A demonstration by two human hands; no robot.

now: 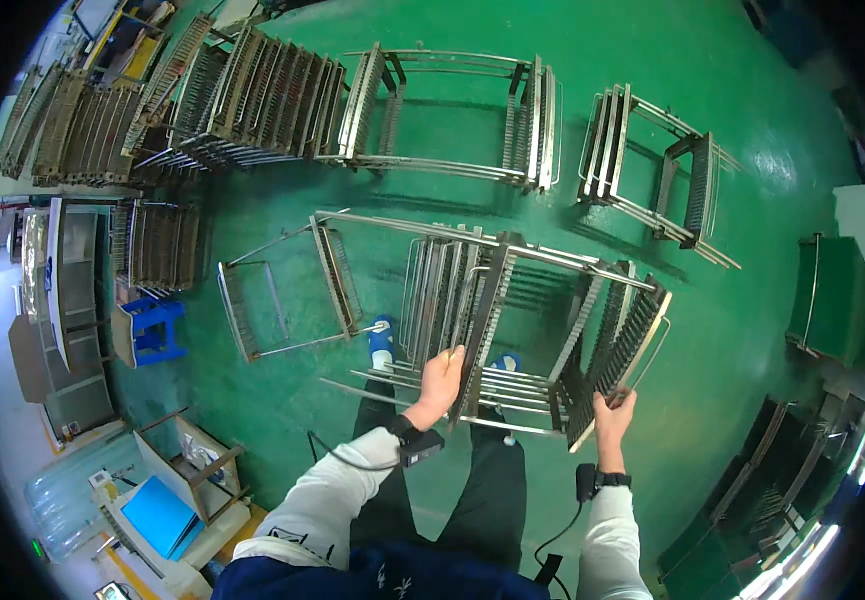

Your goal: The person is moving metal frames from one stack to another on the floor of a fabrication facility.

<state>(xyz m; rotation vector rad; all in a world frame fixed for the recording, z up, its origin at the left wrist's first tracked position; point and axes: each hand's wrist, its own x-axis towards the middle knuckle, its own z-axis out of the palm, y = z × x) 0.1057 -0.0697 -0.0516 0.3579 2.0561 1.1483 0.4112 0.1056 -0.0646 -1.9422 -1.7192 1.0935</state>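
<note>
In front of my legs stands a metal rack with toothed side plates joined by long rods. My left hand is closed round the lower edge of one of its side plates. At the opposite end my right hand grips the lower corner of the outer toothed plate. Just left of the rack is a close-set group of slotted metal frames, partly hidden behind it. A slimmer open frame lies on the floor farther left, near my blue-and-white shoe.
More racks stand across the back: a dense row, a wide open rack and a smaller one. At left are a blue stool and a bench with a blue folder. A green box stands right.
</note>
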